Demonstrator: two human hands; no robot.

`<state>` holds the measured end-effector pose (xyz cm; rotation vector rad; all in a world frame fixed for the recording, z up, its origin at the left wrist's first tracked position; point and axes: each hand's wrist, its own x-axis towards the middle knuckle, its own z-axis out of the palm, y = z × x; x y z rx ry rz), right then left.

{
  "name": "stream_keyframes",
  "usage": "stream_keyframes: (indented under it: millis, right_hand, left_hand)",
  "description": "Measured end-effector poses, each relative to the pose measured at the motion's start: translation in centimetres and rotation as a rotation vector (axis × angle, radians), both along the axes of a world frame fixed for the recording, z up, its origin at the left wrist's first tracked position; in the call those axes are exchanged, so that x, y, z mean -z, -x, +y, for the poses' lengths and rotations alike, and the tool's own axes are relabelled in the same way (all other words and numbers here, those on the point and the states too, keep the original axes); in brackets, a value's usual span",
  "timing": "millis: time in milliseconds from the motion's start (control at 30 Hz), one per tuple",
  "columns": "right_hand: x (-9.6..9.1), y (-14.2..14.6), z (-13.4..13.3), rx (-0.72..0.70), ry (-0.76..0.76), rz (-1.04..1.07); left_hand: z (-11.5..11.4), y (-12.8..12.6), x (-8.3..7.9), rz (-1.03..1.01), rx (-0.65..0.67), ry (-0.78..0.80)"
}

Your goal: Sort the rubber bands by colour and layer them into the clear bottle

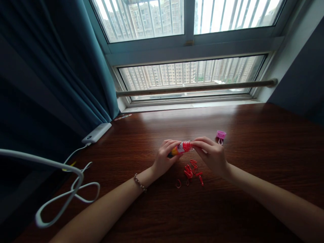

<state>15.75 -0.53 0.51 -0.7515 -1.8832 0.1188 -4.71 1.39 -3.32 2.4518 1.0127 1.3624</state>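
My left hand [165, 155] is wrapped round a small clear bottle [182, 147] with a colourful label, tilted sideways above the table. Bright red pieces show through its right end. The thumb and fingers of my right hand [211, 153] are pinched together at that end; what they grip is hidden. Below the hands, several thin red loops [188, 171] lie in a loose pile on the table, and a single red loop [178, 183] rests apart to the left. Beyond my right hand stands a pink ring-shaped cap [221, 134] with a pale loop at its base.
The brown wooden table [152, 209] reaches to the window sill. At the left lie a white power strip [97, 133] and a looped white cable [76, 184], near a blue curtain [101, 87]. A rail [197, 89] crosses in front of the window.
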Motion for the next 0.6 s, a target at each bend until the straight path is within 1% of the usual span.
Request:
stream_keyframes:
  millis: [167, 333, 400, 467, 533, 600]
  right_hand:
    - [0.6, 0.0, -0.1, 0.012, 0.021, 0.037]
    - [0.9, 0.6, -0.6, -0.051, 0.099, 0.020]
    - [0.8, 0.8, -0.8, -0.048, 0.136, -0.020]
    - [0.5, 0.8, -0.8, -0.012, 0.189, -0.078]
    - [0.4, 0.9, -0.8, 0.014, 0.244, -0.134]
    - [0.4, 1.0, -0.8, 0.003, 0.286, -0.186]
  left_hand:
    - [0.0, 0.0, 0.1, 0.005, 0.033, -0.012]
    - [0.0, 0.1, 0.0, -0.050, -0.009, 0.024]
    - [0.0, 0.2, 0.0, -0.071, -0.025, 0.034]
    - [0.0, 0.2, 0.0, -0.069, -0.029, 0.027]
    - [0.0, 0.3, 0.0, -0.046, -0.018, 0.004]
    - [-0.1, 0.3, 0.1, -0.013, 0.002, -0.029]
